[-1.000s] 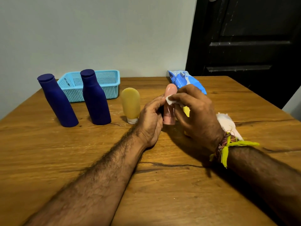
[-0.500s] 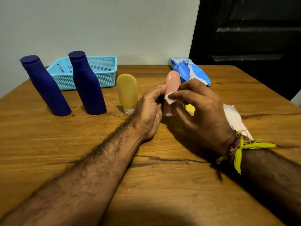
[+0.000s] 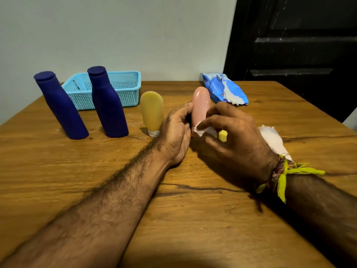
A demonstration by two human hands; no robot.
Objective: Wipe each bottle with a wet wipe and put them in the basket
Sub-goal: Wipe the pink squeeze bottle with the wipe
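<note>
My left hand grips the pink tube bottle upright, steadying it on the bench, while my right hand pinches the wet wipe against its lower side.

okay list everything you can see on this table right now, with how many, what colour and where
tall bottles: two, dark blue, left, before the basket
basket: one, light blue, back left
squeeze bottle: one, yellow, standing on its cap, centre
pink bottle: one, upright, held
wet wipe: one, white, against the pink bottle's lower part
wipes pack: one, blue, opened, back right
yellow object: one, mostly hidden by right hand
white cloth: one, behind right wrist
table: one, wooden
left hand: grips the pink bottle
right hand: pinches the wipe
</note>
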